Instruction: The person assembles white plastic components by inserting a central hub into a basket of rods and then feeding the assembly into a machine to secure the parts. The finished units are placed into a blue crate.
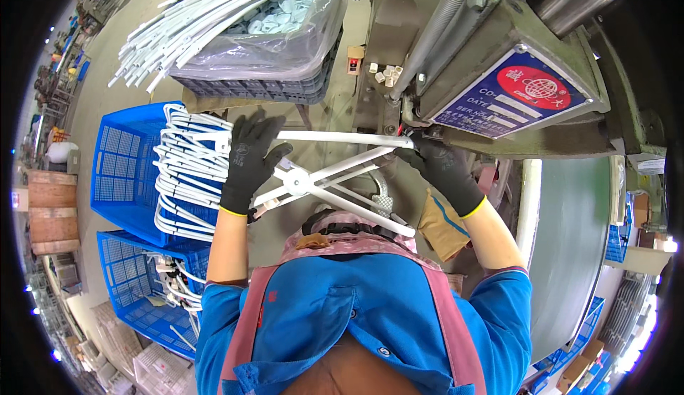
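A white metal tube frame lies across in front of me, with a straight top bar and crossed tubes below. A round white disc sits where the tubes cross. My left hand, in a black glove with a yellow cuff edge, is closed around the left part of the top bar, thumb below it. At the bar's right end, under the machine, my right hand in a matching glove grips the frame's corner; its fingertips are partly hidden. The left end of the bar is hidden by my left glove.
A big green press machine with a spring stands at the right. Beside my left hand is a blue crate of stacked white bent tubes. Another blue crate lies nearer. A lined bin holds long tubes and discs.
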